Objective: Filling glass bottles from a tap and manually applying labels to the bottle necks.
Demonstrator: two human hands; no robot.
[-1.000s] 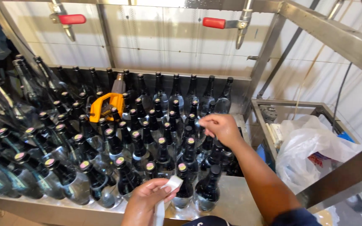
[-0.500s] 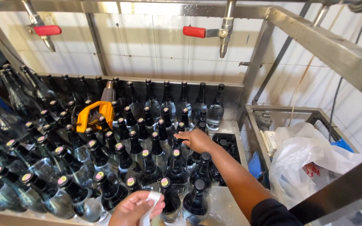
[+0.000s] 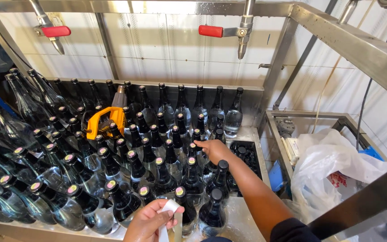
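Our right hand (image 3: pixel 215 150) reaches forward, arm extended, fingers curled, palm down. Our left hand (image 3: pixel 149 222) sits low near body, fingers pinched together.

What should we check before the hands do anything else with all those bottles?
1. Right hand resting on a bottle top in the middle rows: ok.
2. Left hand holding the white strip: ok.
3. Dark bottles standing upright on the steel table: ok.
4. Front bottles capped: ok; the back row is too far off to tell.
5. Orange tool lying among the bottles, apart from both hands: ok.
6. Red-handled taps closed: cannot tell.
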